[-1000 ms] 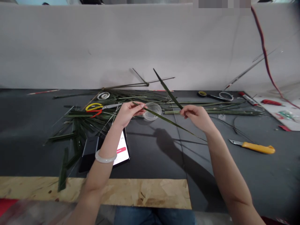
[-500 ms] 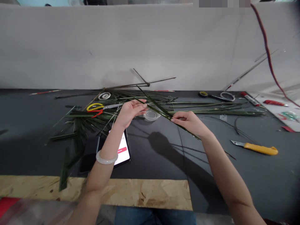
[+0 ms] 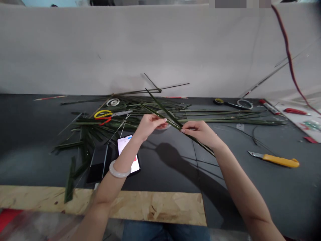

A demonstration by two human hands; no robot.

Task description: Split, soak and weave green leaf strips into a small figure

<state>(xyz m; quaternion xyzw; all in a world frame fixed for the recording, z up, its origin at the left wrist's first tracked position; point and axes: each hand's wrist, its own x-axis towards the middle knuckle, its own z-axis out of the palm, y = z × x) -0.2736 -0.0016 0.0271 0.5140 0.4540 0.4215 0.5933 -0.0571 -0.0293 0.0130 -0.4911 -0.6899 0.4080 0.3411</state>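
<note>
Two long green leaf strips are held up over the table, crossing near my right hand and spreading apart toward the upper left. My right hand pinches them where they meet, and their tails run out below it to the lower right. Thumb and fingers of my left hand are closed on the lower strip, a little left of the crossing. A white bangle circles my left wrist. Behind my left fingers a clear round container is partly hidden.
Loose leaf strips lie across the table's back, with yellow-and-red scissors and a tape roll. A lit phone and a dark box-like object lie near my left forearm. A yellow-handled knife rests at right.
My left hand has moved right and down toward my right hand and has closed on the lower strip. My right hand stays nearly in place.
</note>
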